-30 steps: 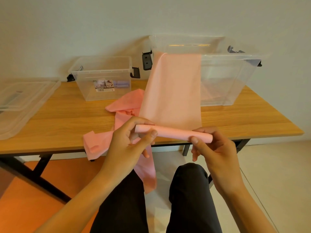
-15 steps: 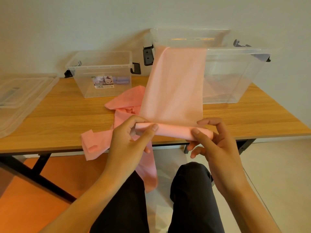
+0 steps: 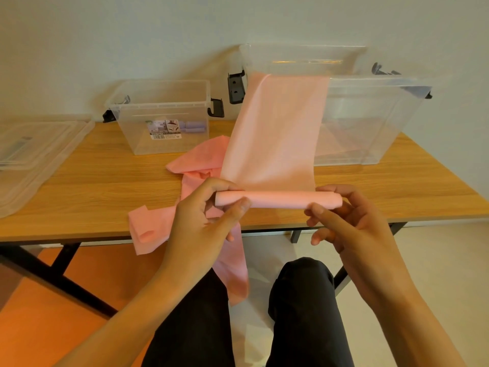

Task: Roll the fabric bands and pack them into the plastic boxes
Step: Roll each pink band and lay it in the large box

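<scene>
A pink fabric band [image 3: 275,133] hangs out of the large clear box [image 3: 370,123] down to a tight roll [image 3: 280,200] held over the table's front edge. My left hand [image 3: 206,221] pinches the roll's left end between thumb and fingers. My right hand [image 3: 352,223] pinches its right end. A second pink band [image 3: 201,160] lies crumpled on the table and droops over the edge toward my knees. The small clear box [image 3: 161,120] at the back left holds purple rolls [image 3: 193,127].
The wooden table [image 3: 92,189] stands against a pale wall. Clear plastic lids [image 3: 31,157] lie stacked at the far left. My dark-trousered knees sit below the table edge, with black table legs either side.
The roll has been wound a little further up the band toward the large box, and both hands have shifted their fingers on its ends.
</scene>
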Demonstrator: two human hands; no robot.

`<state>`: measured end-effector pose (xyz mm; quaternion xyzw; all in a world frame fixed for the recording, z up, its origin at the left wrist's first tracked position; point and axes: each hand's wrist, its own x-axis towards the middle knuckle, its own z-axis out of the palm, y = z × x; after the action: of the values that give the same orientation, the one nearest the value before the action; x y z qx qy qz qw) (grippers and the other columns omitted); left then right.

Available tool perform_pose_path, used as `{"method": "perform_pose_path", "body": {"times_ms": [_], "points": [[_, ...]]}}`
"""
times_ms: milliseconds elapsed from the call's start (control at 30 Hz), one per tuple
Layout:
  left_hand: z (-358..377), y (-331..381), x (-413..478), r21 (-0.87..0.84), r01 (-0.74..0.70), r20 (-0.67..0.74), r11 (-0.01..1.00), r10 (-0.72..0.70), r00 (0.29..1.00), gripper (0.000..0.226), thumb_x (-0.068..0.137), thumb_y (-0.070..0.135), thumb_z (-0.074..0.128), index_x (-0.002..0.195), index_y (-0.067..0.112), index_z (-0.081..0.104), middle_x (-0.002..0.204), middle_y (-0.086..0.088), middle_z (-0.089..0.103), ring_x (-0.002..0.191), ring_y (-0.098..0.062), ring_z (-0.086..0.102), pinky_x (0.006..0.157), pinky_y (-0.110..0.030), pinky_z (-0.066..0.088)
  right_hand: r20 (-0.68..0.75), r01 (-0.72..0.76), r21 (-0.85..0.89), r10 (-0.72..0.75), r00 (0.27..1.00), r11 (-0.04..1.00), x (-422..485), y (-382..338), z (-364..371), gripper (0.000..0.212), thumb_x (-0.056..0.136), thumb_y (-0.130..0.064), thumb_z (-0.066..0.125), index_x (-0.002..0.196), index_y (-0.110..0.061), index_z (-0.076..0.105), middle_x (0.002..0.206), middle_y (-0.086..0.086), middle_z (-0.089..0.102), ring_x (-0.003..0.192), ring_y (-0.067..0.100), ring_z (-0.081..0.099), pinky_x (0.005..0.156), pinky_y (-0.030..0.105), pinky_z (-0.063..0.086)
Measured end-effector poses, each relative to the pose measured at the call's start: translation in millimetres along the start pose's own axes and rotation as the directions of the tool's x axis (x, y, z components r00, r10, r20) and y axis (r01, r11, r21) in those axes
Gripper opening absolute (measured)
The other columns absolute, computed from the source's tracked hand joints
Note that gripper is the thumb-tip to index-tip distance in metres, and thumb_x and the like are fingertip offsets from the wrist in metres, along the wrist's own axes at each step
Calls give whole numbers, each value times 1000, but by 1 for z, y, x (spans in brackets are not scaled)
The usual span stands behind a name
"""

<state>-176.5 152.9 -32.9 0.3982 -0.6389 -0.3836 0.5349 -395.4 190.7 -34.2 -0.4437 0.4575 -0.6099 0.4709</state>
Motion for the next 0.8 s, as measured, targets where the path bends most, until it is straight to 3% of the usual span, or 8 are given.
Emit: {"method": "perform_pose_path", "body": {"times_ms": [100,233,333,433,567,667,800], "points": [[-1,2,3,-2,-7,4,1000,7,1000,22,83,28,67,99,13,65,84,10,64,62,-9,61,51,-19,49,9,3,-20,-3,1000,1000,1,2,-1,36,83,-20,69,116,-6,66,89,16,73,77,22,66,59,27,57],[-2,-1,4,-65,16,71,998,-12,997,25,82,16,75,103,12,61,90,0,67,69,-31,66,53,-29,55,-39,12,-39,-14,999,999,3,5,1,35,85,-28,65,111,-4,67,79,15,71,68,22,63,59,27,56],[-1,0,5,-55,6,65,998,-2,998,24,81,17,76,100,12,63,88,-6,67,69,-34,65,52,-28,54,-71,29,-70,-34,997,997,2,8,1,37,86,-35,63,106,-4,66,69,11,65,59,21,56,57,27,52],[0,0,5,-60,20,49,998,-17,999,22,82,21,74,98,10,65,85,-8,66,67,-35,64,52,-29,52,-71,22,-89,-28,997,996,1,11,2,37,89,-40,57,103,-6,62,77,8,65,64,20,59,57,29,54],[4,-3,5,-83,61,47,995,-57,997,21,84,24,71,98,10,66,80,-12,66,67,-40,60,55,-38,51,22,-39,79,37,999,996,1,15,4,22,95,-29,55,106,-10,55,102,13,60,84,28,72,59,31,56],[5,-3,6,-70,69,60,995,-65,996,23,84,26,70,99,10,66,80,-10,67,68,-41,61,54,-34,52,-1,-17,93,17,1000,996,4,18,4,11,96,-19,56,101,-9,57,98,18,58,79,27,71,58,31,56],[4,0,9,-94,55,122,994,-43,992,23,82,20,73,104,16,66,91,-2,68,77,-32,65,53,-29,53,-69,78,-33,-80,994,996,9,15,6,8,101,-12,55,101,-5,58,86,16,64,63,28,67,56,34,58]]}}
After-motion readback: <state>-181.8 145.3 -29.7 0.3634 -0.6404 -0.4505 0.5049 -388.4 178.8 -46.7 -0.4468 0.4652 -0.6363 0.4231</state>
